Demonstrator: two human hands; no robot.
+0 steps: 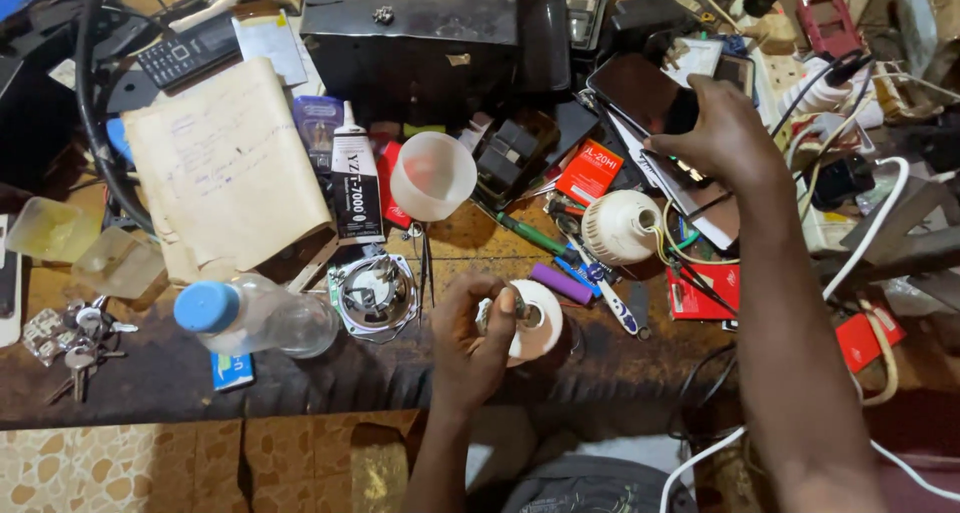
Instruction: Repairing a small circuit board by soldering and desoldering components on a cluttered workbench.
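A plastic bottle (pixel 255 316) lies on the surface (pixel 150 373). The white bulb base (pixel 535 320) is gripped closed by the left hand (pixel 470 338) at the surface edge. A dark phone (pixel 645 95) is clasped by the right hand (pixel 722 133).

Partly hidden behind the left hand (pixel 470 338): white bulb base (pixel 535 318), its near side covered by the fingers. Covered in part by the right hand (pixel 720 133): dark phone (pixel 640 93), lower end out of sight. Cut off by the left edge, left of the bulb base: clear plastic cup (pixel 45 228). Too small to tell: handwriting on the brown paper (pixel 225 163).
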